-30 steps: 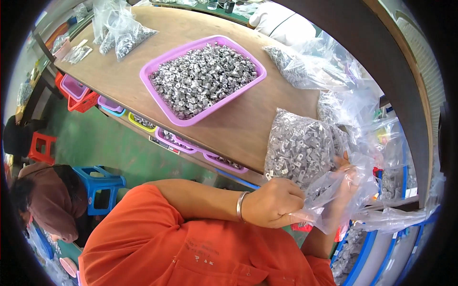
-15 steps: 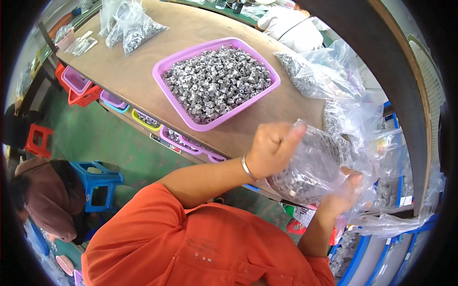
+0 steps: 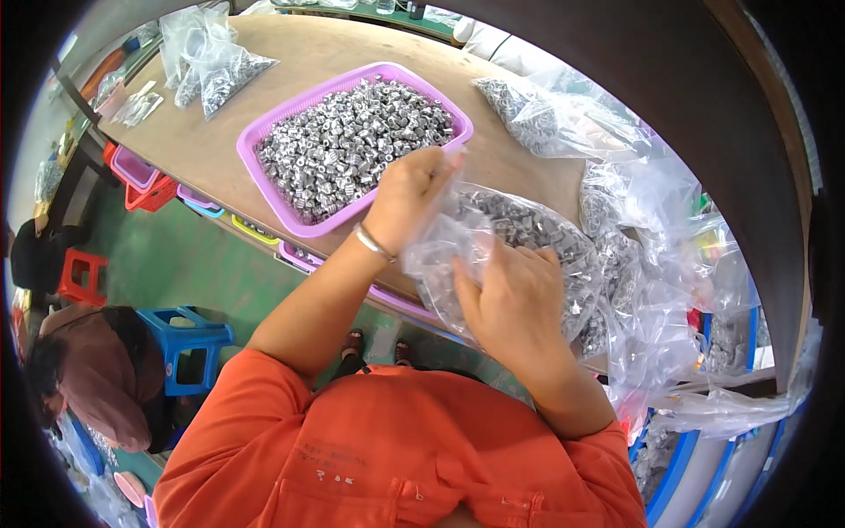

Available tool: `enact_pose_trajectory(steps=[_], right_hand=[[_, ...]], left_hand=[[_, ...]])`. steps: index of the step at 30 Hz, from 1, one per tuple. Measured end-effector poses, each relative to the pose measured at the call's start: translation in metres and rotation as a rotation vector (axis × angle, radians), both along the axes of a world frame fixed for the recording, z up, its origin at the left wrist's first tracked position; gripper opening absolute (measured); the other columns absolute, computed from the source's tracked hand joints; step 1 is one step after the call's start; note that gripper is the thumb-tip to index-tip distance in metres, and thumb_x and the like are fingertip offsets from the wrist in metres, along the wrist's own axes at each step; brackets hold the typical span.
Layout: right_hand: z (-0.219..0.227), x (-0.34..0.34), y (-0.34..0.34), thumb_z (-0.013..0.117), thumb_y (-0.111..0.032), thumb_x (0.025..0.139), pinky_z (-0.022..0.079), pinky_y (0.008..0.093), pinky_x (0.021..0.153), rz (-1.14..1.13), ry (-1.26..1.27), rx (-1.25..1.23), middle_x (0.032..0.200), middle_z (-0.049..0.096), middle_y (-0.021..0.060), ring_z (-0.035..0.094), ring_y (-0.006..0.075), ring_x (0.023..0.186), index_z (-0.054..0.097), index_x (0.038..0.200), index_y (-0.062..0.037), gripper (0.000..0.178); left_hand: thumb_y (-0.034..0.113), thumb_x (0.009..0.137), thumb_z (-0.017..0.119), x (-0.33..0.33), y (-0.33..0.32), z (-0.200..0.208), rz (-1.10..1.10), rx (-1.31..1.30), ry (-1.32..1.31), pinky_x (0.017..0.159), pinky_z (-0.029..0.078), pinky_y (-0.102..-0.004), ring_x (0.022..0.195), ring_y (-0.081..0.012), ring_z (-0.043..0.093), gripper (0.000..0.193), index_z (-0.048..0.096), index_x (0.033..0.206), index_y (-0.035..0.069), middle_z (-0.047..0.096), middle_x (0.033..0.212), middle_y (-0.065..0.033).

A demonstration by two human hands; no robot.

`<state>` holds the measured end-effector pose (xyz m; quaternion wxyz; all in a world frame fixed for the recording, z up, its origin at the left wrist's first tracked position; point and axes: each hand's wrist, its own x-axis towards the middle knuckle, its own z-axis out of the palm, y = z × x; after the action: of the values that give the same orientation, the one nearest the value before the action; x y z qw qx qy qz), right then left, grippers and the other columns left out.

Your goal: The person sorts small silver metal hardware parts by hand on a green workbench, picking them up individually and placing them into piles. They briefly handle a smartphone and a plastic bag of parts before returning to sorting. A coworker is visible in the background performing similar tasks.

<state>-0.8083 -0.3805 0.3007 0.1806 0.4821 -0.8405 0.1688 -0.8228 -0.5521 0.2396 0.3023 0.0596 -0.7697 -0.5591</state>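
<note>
Right of centre in the frame, a crinkled clear plastic bag (image 3: 563,242) bulges with grey metal pieces, its film clamped in left hand (image 3: 405,198) and right hand (image 3: 518,304); upper centre, a lilac rectangular plastic basket (image 3: 306,231) heaped with silvery nuggets.

Between the fingers of the left hand (image 3: 407,198) and the right hand (image 3: 519,299), the thin, transparent plastic bag (image 3: 440,268) looks glossy and crinkled. Just beyond the right fingers, the small grey metal pieces (image 3: 528,224) inside it look duller (they show through the film, not bare). Past the left fingers, the small silvery ribbed metal parts (image 3: 352,132) gleam, rough as a heap, in the purple rectangular plastic basket (image 3: 269,187), whose rim is smooth with a mild sheen. Farther from the fingers, the brown wooden tabletop (image 3: 185,132) appears smooth and mostly matt. Behind the left fingers, the silver-coloured metal bracelet (image 3: 374,242) shines; below both hands' fingers, the orange cloth shirt (image 3: 405,422) is matt.
</note>
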Motion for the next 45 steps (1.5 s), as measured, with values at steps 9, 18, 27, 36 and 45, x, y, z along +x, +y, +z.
enact_pose_trajectory(steps=[9,18,27,36,45], right_hand=[[-0.005,-0.004,0.006,0.064,-0.019,0.074,0.036,0.0365,0.057,0.222,-0.015,-0.133,0.063,0.055,0.0054,0.053,0.0235,0.056,0.056,0.086,-0.0006,0.024],[-0.007,-0.007,0.014,0.064,-0.017,0.075,0.036,0.0367,0.056,0.332,-0.038,-0.160,0.061,0.054,0.0049,0.053,0.0235,0.056,0.054,0.085,-0.0036,0.019],[-0.011,-0.002,0.007,0.064,-0.027,0.076,0.039,0.0389,0.055,0.242,-0.042,-0.206,0.056,0.057,0.0084,0.057,0.0247,0.051,0.055,0.075,-0.0048,0.024],[-0.011,0.005,0.010,0.070,-0.041,0.070,0.042,0.0379,0.061,0.202,0.031,-0.318,0.059,0.060,0.0086,0.060,0.0261,0.057,0.058,0.082,-0.0016,0.043],[-0.015,0.001,0.021,0.061,-0.023,0.081,0.044,0.0428,0.052,0.159,-0.164,-0.570,0.060,0.058,0.0143,0.058,0.0351,0.056,0.059,0.086,-0.0038,0.019]], left_hand=[[0.023,0.090,0.053,0.064,0.022,-0.063,-0.014,0.246,0.115,0.096,0.035,-0.0318,0.110,-0.0168,0.042,0.047,0.036,0.127,0.000,0.043,0.121,-0.0100],[0.019,0.085,0.059,0.067,0.042,-0.038,0.173,0.339,0.046,0.081,0.044,-0.0289,0.094,-0.0133,0.051,0.041,0.043,0.119,0.002,0.053,0.108,-0.0071],[0.015,0.090,0.054,0.045,0.003,-0.027,-0.120,0.700,0.276,0.066,0.049,-0.0249,0.076,-0.0120,0.058,0.017,0.056,0.101,0.002,0.062,0.090,-0.0054],[0.023,0.093,0.051,0.068,0.015,-0.044,0.088,0.495,0.516,0.066,0.045,-0.0224,0.076,-0.0072,0.053,0.020,0.058,0.091,0.005,0.058,0.084,0.0002],[0.029,0.095,0.046,0.084,0.066,-0.002,0.232,0.473,0.389,0.054,0.028,-0.0209,0.061,-0.0047,0.034,0.028,0.045,0.073,0.011,0.039,0.066,0.0055]])
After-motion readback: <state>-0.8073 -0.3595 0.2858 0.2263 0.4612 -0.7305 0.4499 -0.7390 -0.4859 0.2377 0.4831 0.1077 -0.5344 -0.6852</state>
